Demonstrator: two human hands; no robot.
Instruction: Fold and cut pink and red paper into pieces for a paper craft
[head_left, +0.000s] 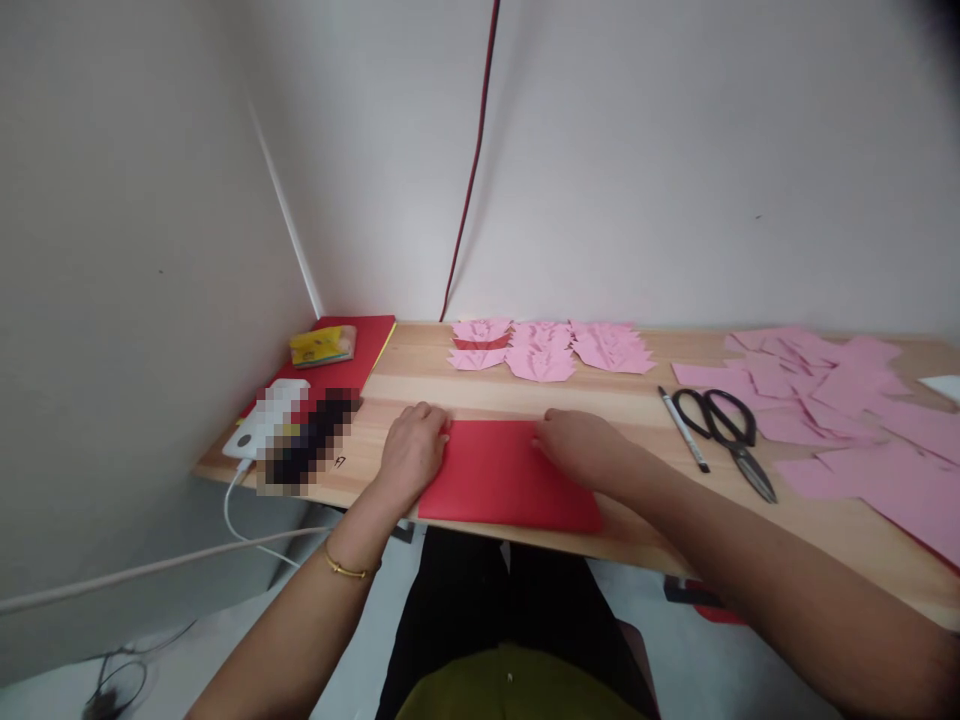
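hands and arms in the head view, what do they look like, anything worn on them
The left hand and right hand are ungloved, and no sleeves show. A thin, gold-coloured bangle circles the left wrist; nothing visible is worn on the right.

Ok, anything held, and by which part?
Red paper: left hand at its far left corner, right hand at far right. Pinched or just pressed, can't tell.

A red cord (477, 150) is hanging before the wall (637, 150) at top centre. Left in the frame, a yellow packet (319, 347) is lying above a white device (244, 437), its white cable (229, 505) trailing downward. Pink cutouts (540, 358) are sitting mid-frame; right of centre, scissors (739, 455) are resting beside a pen (682, 428), and pink paper pieces (847, 385) are overlapping far right.
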